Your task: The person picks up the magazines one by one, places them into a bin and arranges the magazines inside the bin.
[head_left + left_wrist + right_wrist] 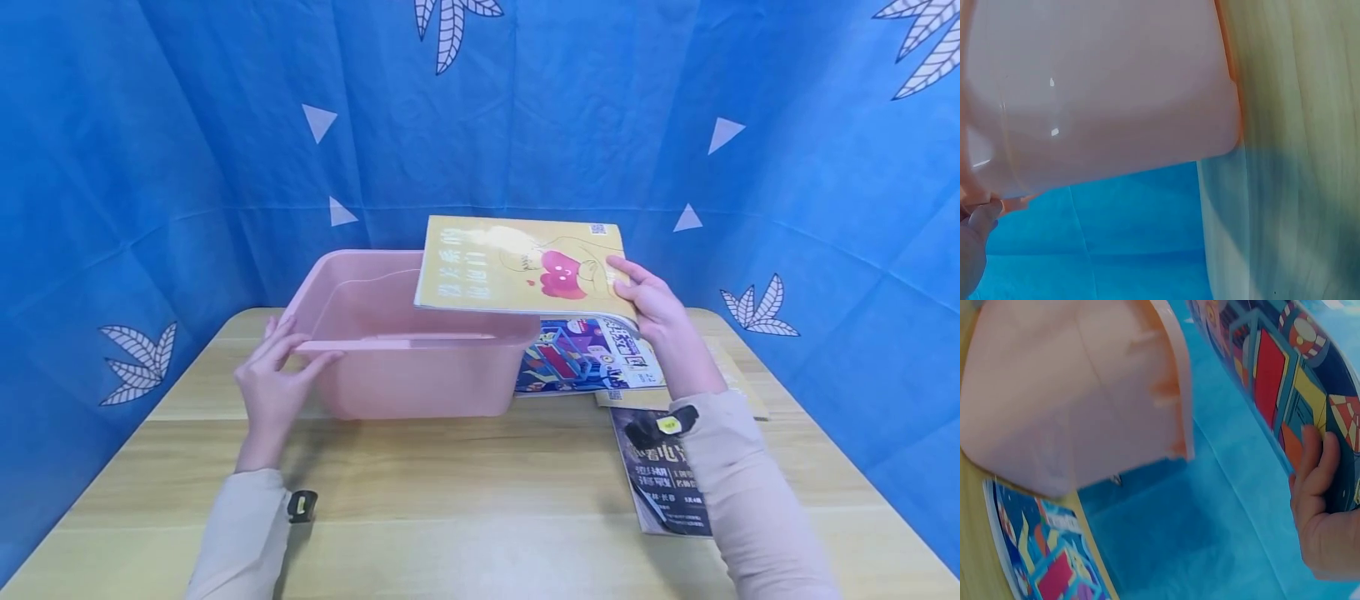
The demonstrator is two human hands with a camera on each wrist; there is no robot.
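A pink plastic bin point(420, 375) stands on the wooden table point(465, 492). My left hand point(276, 385) rests on its near left rim, thumb and fingers straight along the edge. My right hand point(651, 302) grips the right edge of a yellow magazine point(517, 267) with a pink heart on its cover, holding it tilted over the bin's right rim. In the left wrist view the bin's wall point(1104, 94) fills the frame and a fingertip point(975, 240) shows at the lower left. The right wrist view shows fingers point(1316, 506) curled round the magazine's colourful back cover point(1285, 369) beside the bin point(1066, 394).
A blue magazine point(585, 358) lies flat to the right of the bin, also seen in the right wrist view point(1041, 550). A dark magazine point(660, 475) lies nearer me under my right forearm. Blue patterned cloth point(150, 167) walls the table on three sides.
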